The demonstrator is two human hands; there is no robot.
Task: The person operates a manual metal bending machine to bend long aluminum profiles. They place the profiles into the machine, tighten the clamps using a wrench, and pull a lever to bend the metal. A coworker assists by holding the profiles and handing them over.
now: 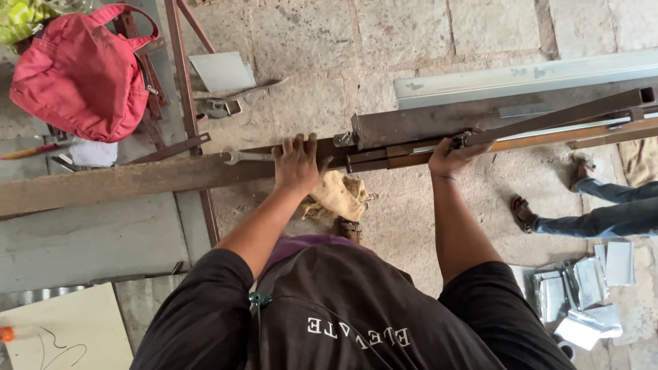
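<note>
My left hand (299, 163) rests palm down on a long rusty steel bar (123, 182), fingers spread over its edge next to an open-ended spanner (241, 156). My right hand (454, 155) is closed around a thin metal handle rod (555, 118) that runs up to the right along a brown rectangular steel tube (439, 120). Both arms reach out from my dark shirt over the bars.
A red bag (79, 72) sits on a rusty frame at the top left. A burlap rag (340, 195) lies on the stone floor below the bars. Another person's sandalled feet and jeans (589, 205) are at the right. Folded metal sheet pieces (582, 291) lie at the lower right. A pale metal channel (521, 79) lies behind the tube.
</note>
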